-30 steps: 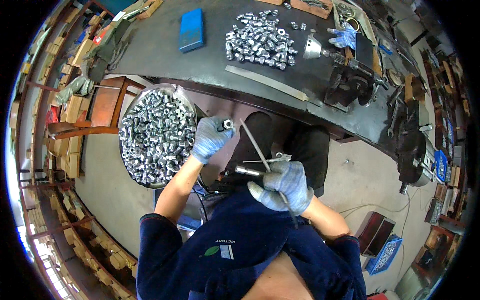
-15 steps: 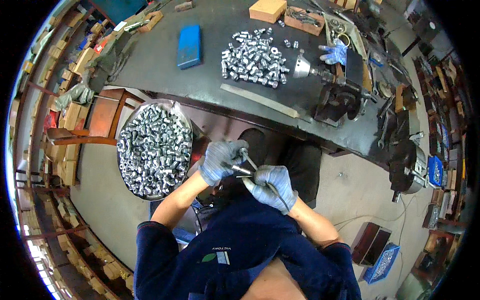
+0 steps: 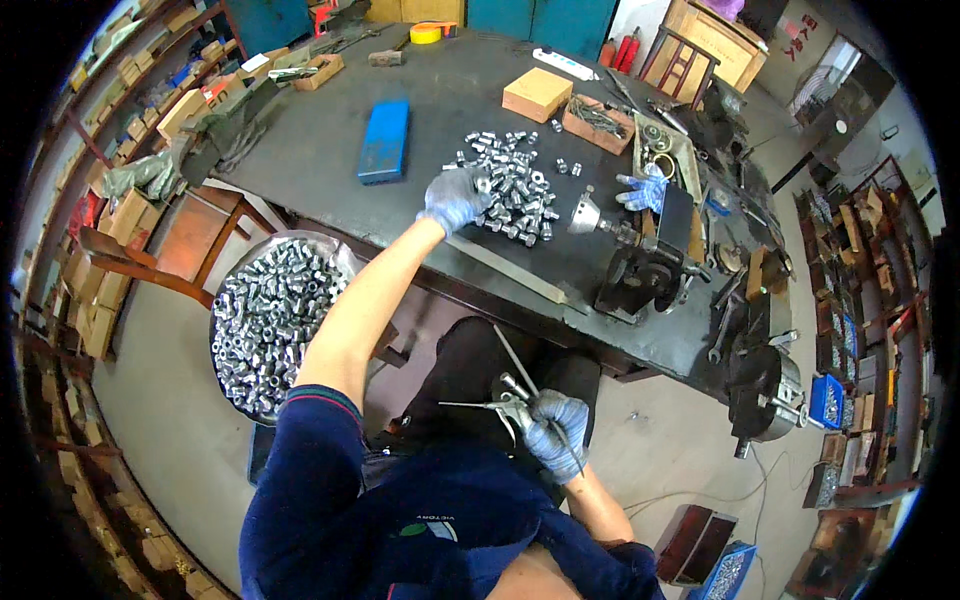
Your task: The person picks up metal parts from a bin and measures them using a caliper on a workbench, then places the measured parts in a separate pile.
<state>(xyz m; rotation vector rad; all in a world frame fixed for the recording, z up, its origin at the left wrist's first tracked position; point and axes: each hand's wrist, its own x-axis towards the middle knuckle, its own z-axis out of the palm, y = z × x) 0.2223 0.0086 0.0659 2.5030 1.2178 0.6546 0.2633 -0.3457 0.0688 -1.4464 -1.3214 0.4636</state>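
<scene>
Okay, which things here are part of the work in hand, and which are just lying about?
In hand:
left hand, gloved, on the heap of small silver metal fittings
right hand, gloved, gripping a thin metal rod tool
round tray of silver fittings

Lying about:
flat blue box
wooden block
spare blue glove
yellow tape roll

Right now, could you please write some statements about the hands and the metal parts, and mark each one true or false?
1. The left hand reaches to the pile of small metal parts on the workbench. True.
2. The right hand is empty. False: it holds a thin metal tool near the lap.
3. The round pan beside the bench is full of metal parts. True.
4. Both hands are bare. False: both wear gloves.
</scene>
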